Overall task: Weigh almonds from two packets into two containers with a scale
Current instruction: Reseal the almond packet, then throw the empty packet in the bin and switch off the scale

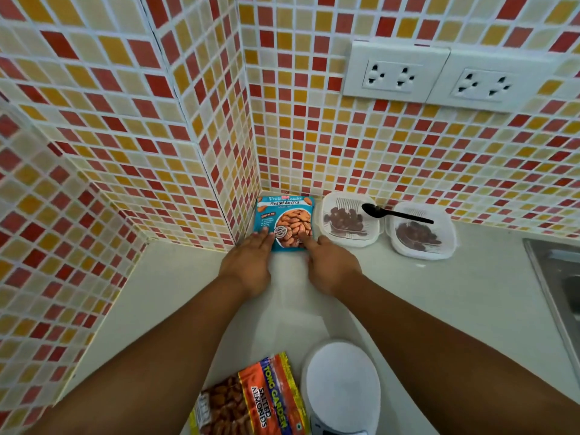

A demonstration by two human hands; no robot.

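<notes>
Fingers [263, 235] of your left hand [248, 265] and right hand [332, 266] lie straight, touching the blue roasted-almond packet's [284, 219] lower edge; it leans upright at twelve o'clock, equally near both; lidded containers [346, 219] sit at two o'clock on the surface [470, 293].

Colours in the corner

Blue almond packet [284, 222], orange-and-yellow packet [251, 400], black spoon [396, 213], white scale [343, 387], white table [439, 293], and a wall [125, 120] of red, orange and cream squares.
</notes>
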